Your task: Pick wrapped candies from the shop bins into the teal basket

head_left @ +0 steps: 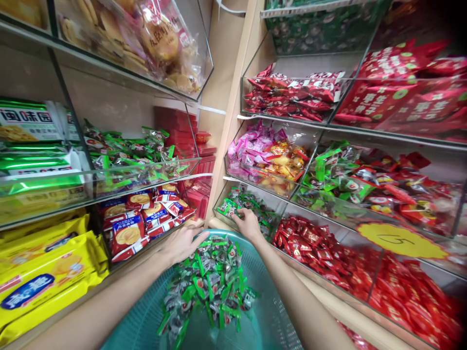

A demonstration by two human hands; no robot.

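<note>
A teal plastic basket leans in front of me, holding a heap of small green-wrapped candies. My left hand lies over the basket's far left rim, its thumb along the inner side and its fingers beyond the rim; it grips there. Past the far rim, my right hand reaches into a low clear bin of dark green-wrapped candies. Thumb and fingers pinch a green-and-white candy packet at the bin's left end.
Red-wrapped candies fill the bins at right, below a yellow price tag. Blue-and-red cookie packets and yellow biscuit packs line the left shelf. A wooden post stands in the corner. Clear bin edges jut out above both hands.
</note>
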